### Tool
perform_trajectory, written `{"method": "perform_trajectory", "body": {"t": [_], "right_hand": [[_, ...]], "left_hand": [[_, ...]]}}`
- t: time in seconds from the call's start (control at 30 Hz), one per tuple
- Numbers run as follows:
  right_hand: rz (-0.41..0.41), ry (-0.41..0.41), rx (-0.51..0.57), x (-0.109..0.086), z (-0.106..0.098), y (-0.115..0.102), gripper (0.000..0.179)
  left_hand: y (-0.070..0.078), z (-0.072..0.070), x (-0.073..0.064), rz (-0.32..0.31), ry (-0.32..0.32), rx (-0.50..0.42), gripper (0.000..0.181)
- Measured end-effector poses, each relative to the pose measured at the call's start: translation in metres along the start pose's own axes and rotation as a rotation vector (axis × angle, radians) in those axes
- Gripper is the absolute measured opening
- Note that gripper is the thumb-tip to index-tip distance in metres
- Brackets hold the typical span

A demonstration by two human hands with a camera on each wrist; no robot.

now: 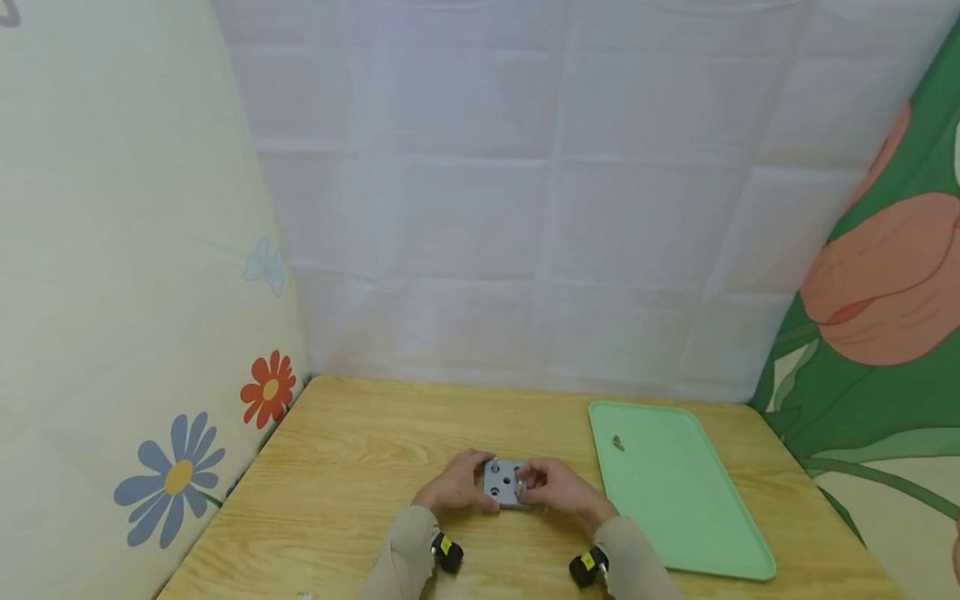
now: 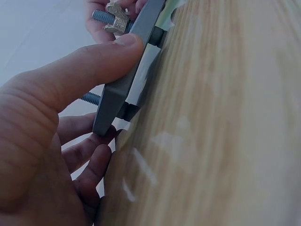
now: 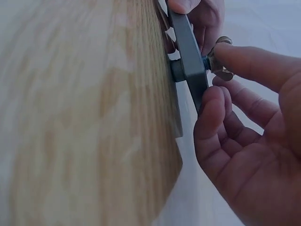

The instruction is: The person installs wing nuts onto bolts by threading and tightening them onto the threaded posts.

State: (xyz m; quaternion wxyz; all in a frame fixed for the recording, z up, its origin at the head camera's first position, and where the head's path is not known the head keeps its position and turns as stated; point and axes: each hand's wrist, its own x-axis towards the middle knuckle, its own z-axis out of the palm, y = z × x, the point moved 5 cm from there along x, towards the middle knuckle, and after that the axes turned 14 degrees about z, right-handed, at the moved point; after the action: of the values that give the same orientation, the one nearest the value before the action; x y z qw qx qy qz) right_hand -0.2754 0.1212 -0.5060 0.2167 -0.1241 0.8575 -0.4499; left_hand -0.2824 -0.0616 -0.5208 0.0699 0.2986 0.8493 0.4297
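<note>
A grey metal plate (image 1: 507,481) with several holes lies flat, a little above the wooden table on bolt heads. My left hand (image 1: 457,485) grips its left side, the thumb on the near edge. My right hand (image 1: 558,490) pinches a brass-coloured wing nut (image 3: 222,59) at the plate's right side. That wing nut sits on the threaded shank of an upright bolt (image 2: 100,17). Another bolt (image 2: 90,98) sticks up near my left hand without a nut on it. In the right wrist view a bolt head (image 3: 177,70) shows under the plate. My right fingers partly cover the plate's right holes.
A light green tray (image 1: 675,500) lies to the right on the wooden table (image 1: 360,450). Near its far left corner are small brass-coloured wing nuts (image 1: 618,443). A tiny pale object (image 1: 305,595) shows at the bottom edge. Cloth hangs behind and on both sides.
</note>
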Motion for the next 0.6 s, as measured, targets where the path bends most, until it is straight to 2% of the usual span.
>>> {"method": "perform_trajectory", "body": {"t": [0.23,0.6], "right_hand": [[-0.015,0.028,-0.012,-0.001,0.0014,-0.0036,0.019],[0.006,0.077,-0.055,0.0,0.0014,-0.0026,0.019]], "left_hand": [[0.0016,-0.0005,-0.0007,0.001,-0.006,0.005,0.082],[0.003,-0.0005,-0.0008,-0.004,-0.007,0.009,0.082]]}}
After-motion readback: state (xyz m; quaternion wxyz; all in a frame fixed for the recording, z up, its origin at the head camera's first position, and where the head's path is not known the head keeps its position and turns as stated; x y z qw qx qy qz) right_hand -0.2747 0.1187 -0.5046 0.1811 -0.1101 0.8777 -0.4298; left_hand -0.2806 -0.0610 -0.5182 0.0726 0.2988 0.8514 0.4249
